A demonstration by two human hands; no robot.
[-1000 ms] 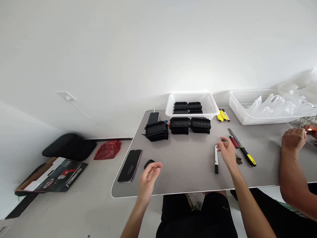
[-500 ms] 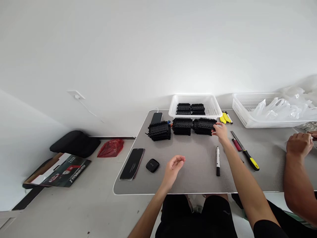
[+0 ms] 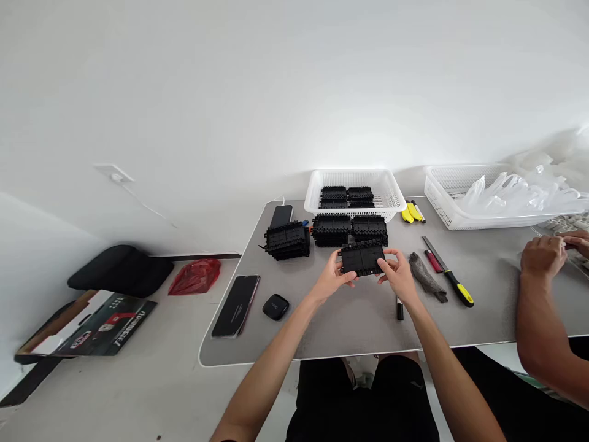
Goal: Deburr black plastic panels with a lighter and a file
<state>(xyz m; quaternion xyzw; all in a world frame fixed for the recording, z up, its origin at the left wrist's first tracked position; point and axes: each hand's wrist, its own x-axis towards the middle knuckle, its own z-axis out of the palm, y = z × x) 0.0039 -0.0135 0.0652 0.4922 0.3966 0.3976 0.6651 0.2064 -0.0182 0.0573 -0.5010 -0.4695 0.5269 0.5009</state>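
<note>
A flat black plastic part with toothed edges (image 3: 362, 259) is held up between my two hands over the table. My left hand (image 3: 332, 277) pinches its left end, thumb along the lower edge. On the right end, my right hand (image 3: 398, 276) grips it with the thumb on its face. Just behind stand stacks of the same black parts: a left stack (image 3: 288, 240), a middle stack (image 3: 331, 230) and a right stack (image 3: 369, 229). More of them lie in a white basket (image 3: 391, 193). Under my right wrist a marker (image 3: 400, 309) is partly hidden.
Left on the table are a phone (image 3: 235, 306), a small black device (image 3: 275, 307) and another phone (image 3: 281, 215). A grey cloth (image 3: 427, 277), a file with a yellow-black handle (image 3: 453, 283) and a second basket (image 3: 444, 199) of plastic bags lie right. A co-worker's hand (image 3: 543, 256) is far right.
My right hand has brought a black part from the right stack toward me. My left hand has moved up and taken its other end. The grey cloth, hidden before, now shows.
</note>
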